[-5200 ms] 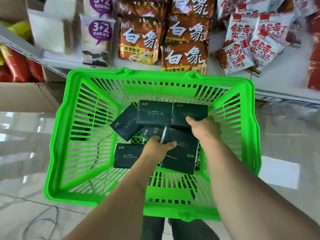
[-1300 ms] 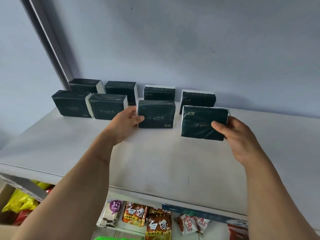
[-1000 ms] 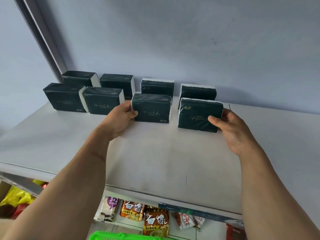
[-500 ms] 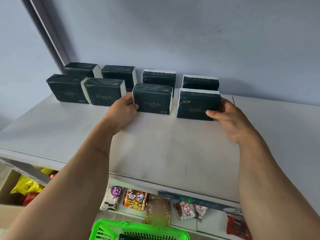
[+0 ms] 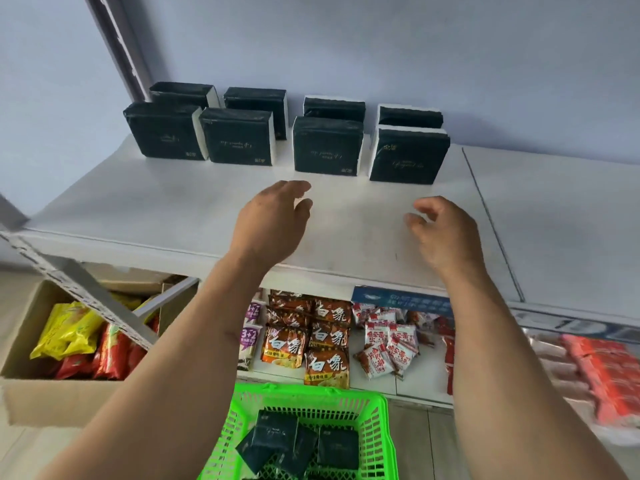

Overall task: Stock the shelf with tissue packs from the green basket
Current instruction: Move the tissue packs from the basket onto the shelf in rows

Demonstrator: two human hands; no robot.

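Several dark tissue packs stand upright in two rows at the back of the white top shelf point(image 5: 173, 209). The front row ends with one pack point(image 5: 327, 147) and another pack point(image 5: 408, 155) to its right. My left hand point(image 5: 273, 220) and my right hand point(image 5: 445, 226) hover above the shelf in front of those two packs, fingers relaxed, holding nothing. Below, the green basket point(image 5: 382, 441) sits at the bottom edge with a few dark tissue packs point(image 5: 294, 445) lying in it.
A lower shelf holds noodle packets point(image 5: 311, 344) and snack bags point(image 5: 389, 344). A cardboard box point(image 5: 45, 400) of yellow and red packets stands at the left. Red packages point(image 5: 602, 372) lie at the lower right. A dark upright post point(image 5: 117, 46) runs up the wall.
Both hands have let go of the two front packs and drawn back toward me. The view has tilted down, showing the basket and lower shelf.
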